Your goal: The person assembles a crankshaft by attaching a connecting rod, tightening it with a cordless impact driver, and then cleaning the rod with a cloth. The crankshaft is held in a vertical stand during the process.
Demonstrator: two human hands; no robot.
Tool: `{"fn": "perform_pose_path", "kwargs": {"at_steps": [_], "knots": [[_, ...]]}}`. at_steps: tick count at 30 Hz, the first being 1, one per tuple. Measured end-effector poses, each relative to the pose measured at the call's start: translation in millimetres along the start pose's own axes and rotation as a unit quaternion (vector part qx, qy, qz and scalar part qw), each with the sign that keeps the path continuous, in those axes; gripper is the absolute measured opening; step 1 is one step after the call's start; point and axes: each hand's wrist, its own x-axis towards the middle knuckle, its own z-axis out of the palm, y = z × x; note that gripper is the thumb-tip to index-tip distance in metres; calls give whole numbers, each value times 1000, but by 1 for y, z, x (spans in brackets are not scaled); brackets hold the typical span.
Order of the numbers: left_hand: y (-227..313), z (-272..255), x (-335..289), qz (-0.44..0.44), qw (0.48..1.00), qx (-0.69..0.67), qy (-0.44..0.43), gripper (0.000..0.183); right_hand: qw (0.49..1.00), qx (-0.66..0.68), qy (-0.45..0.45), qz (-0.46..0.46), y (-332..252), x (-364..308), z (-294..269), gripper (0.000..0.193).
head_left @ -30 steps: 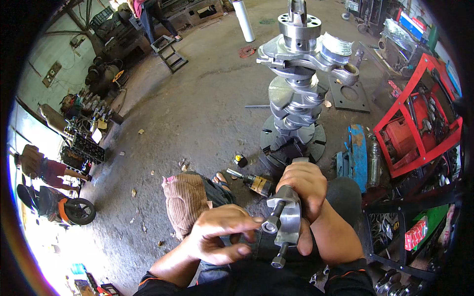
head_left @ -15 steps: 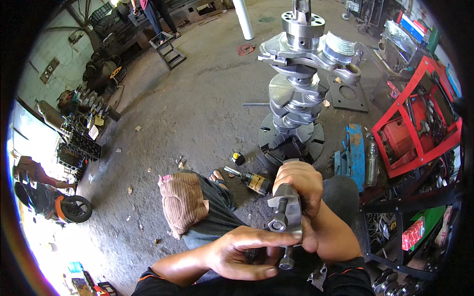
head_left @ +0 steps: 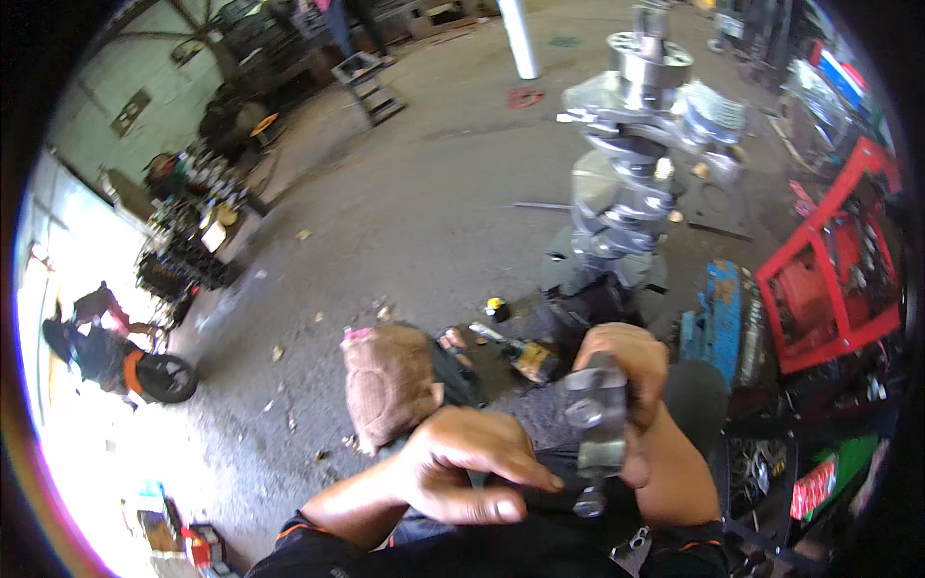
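A grey metal bearing cap (head_left: 605, 424) with bolts through it is gripped in my right hand (head_left: 628, 364), fingers wrapped over its far end. One bolt head shows at its near end; motion blur smears the detail. My left hand (head_left: 453, 470) is just left of the cap, thumb and forefinger apart, apparently not touching it. The other left fingers are partly hidden. Beyond my right hand a shiny crankshaft (head_left: 621, 178) stands upright on a round base, with a connecting rod near its top. A brown ribbed cloth (head_left: 390, 380) lies over my left knee.
A yellow and black power tool (head_left: 532, 361) and a small yellow-topped container (head_left: 497, 309) are on the floor ahead. To the right stand a blue metal piece (head_left: 721, 308) and a red frame (head_left: 836, 289). A motorbike (head_left: 164, 378) is at far left; a person stands at the back.
My left hand has drawn back left from the cap, where its forefinger had been against it. The cap has turned in my right hand. The whole view has shifted, moving the scene rightward.
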Motion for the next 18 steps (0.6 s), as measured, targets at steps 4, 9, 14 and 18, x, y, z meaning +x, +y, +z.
{"fn": "perform_pose_path", "kwargs": {"at_steps": [4, 9, 14, 18], "knots": [[27, -26, -44, -80, 813, 502, 284, 22, 994, 80, 53, 50, -1, -8, 6, 105], [18, -30, -84, -193, 682, 612, 350, 34, 997, 35, 25, 71, -2, -9, 6, 99], [-1, -28, -103, -261, 639, 640, 336, 64, 996, 29, 9, 82, -2, -5, 12, 98], [-7, -27, -108, -333, 624, 664, 245, 85, 998, 15, 8, 66, 2, -5, 16, 101]]}}
